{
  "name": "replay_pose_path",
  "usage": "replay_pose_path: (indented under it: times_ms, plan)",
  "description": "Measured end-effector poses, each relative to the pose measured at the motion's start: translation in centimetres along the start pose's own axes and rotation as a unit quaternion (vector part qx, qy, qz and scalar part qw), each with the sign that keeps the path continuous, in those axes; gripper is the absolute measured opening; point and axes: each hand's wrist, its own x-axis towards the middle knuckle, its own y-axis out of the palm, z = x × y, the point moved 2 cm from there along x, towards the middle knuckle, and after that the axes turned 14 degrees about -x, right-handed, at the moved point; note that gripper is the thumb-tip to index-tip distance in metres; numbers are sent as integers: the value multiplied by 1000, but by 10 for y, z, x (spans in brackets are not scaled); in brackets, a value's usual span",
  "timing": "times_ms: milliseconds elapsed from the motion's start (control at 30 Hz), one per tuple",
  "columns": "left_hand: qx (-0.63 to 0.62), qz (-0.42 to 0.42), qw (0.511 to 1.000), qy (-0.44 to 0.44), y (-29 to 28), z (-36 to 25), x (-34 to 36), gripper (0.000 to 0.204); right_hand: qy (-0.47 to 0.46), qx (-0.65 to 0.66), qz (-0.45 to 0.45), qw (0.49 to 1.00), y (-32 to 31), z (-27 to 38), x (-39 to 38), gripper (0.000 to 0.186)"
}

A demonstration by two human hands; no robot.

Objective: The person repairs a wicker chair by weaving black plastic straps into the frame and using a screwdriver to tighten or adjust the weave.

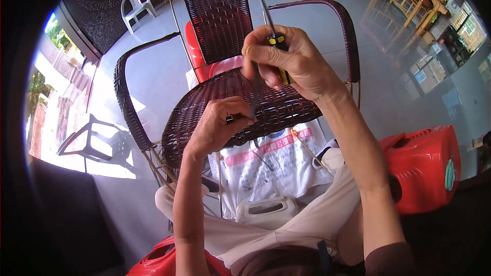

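A dark brown woven chair has a seat point(204, 97) directly before me and a backrest point(217, 15) behind it. Raised above the seat, my right hand point(299, 61) is closed round the black and yellow handle of a screwdriver point(276, 41). Its metal shaft points up and away from me. A dark plastic weaving strip point(257, 92), blurred, runs from below my right fingers down to the seat's front part. My left hand point(215, 122) rests at that front part, thumb and fingers closed at the strip's lower end; the exact grip is partly hidden.
Woven armrests point(350, 41) curve up on both sides. A printed white sack point(266, 174) lies under the seat's front, near a pale plastic handle point(268, 212). Red stools stand at right point(424, 168) and lower left point(158, 258). Farther off is a white chair point(137, 7).
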Motion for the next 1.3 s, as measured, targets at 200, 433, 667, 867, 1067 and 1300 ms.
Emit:
replay_pose_path:
  times_ms: [200, 433, 667, 867, 1067, 1300]
  plan:
    - [-88, -166, 982, 2, 11, 6, -20, 10, 74, -174, -218, 958, 12, -12, -61, 16]
    - [-102, -217, 971, 12, 18, 11, -17, 10, 195, -149, -311, 918, 88, -110, -158, 16]
    - [-111, -223, 968, 17, 17, 11, -17, 12, 263, -76, -320, 907, 101, -130, -151, 21]
    - [-115, -215, 970, -5, 16, 18, -16, 13, 268, 67, -318, 907, 106, -125, -147, 13]
    - [-159, -224, 962, -7, 17, 17, -16, 13, 255, 62, -311, 913, 122, -132, -144, 13]
    - [-165, -248, 954, -16, 19, 18, -18, 12, 166, -49, -358, 917, 125, -141, -144, 13]
